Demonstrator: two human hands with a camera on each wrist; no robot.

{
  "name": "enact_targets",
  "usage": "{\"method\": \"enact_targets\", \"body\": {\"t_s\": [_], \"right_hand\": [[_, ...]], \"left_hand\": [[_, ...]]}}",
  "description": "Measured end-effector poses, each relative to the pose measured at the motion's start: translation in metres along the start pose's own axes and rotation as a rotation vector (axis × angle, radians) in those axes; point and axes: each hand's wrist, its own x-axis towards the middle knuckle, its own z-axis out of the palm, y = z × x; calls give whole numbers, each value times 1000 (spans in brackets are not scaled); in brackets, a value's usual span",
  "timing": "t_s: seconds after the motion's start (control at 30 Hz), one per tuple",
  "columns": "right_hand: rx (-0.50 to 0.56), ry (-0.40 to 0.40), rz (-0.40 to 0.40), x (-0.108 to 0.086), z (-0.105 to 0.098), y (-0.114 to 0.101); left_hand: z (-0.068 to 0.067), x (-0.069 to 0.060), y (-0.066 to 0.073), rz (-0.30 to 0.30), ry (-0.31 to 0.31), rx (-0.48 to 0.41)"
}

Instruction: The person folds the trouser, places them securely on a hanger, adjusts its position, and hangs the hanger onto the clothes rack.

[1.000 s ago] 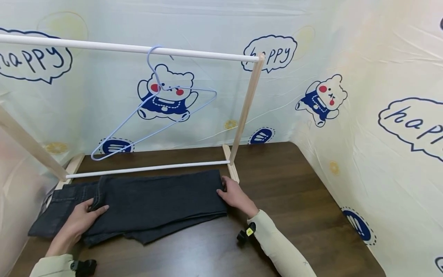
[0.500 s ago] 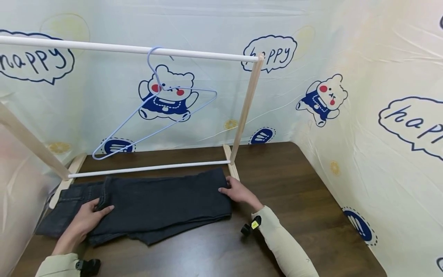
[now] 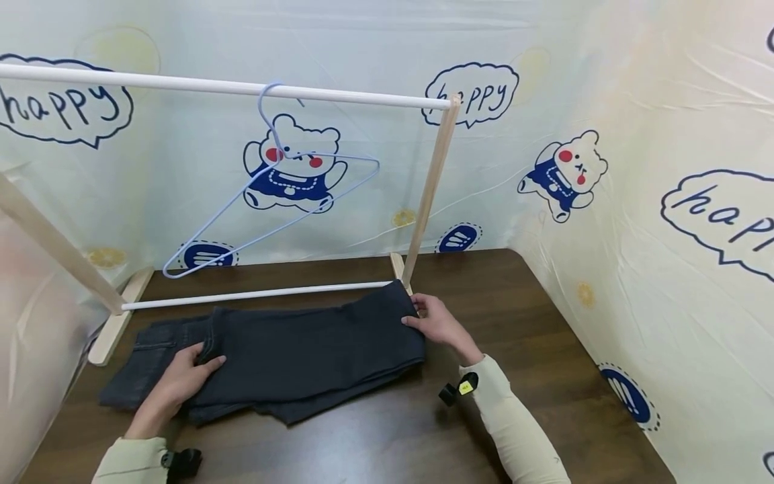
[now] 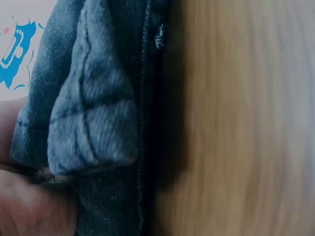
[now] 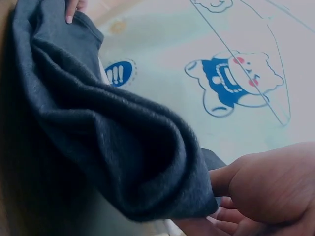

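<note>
A pair of dark jeans [image 3: 314, 349], folded into a long strip, lies across the table's middle. My left hand [image 3: 184, 380] pinches the turned-over leg hem near the waistband end; the left wrist view shows that hem [image 4: 93, 137] close up beside the thumb. At the opposite end, my right hand [image 3: 440, 323] grips the folded edge between thumb and fingers. That end looks raised in the right wrist view, where the denim [image 5: 133, 147] curves in a loop. A light-blue hanger [image 3: 221, 214] hangs from the rack's top rail, behind the jeans.
The rack has a white top rail [image 3: 181, 83], a white lower bar [image 3: 260, 294] and wooden side posts [image 3: 431, 195]. It stands on the brown wooden table [image 3: 520, 336], just behind the jeans. Printed cloth walls [image 3: 629, 222] border the table at back and sides.
Both hands have moved to the right with the jeans between them. The right end has risen and now overlaps the lower bar's end. The hanger has stayed on the rail.
</note>
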Motion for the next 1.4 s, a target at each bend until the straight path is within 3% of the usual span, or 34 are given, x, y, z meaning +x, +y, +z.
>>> {"method": "enact_targets", "body": {"t_s": [0.13,0.43,0.67,1.17,1.4], "right_hand": [[-5,15,11,-2,-12,6],[12,64,7,-10,-36,30],[-2,154,37,-19,-55,48],[-1,264,67,-29,-86,80],[-34,297,100,-34,-98,98]], "left_hand": [[9,3,10,37,-31,11],[34,12,31,43,-110,-57],[61,13,54,3,-150,-83],[104,22,85,21,-147,-123],[123,22,98,64,-135,-94]]}}
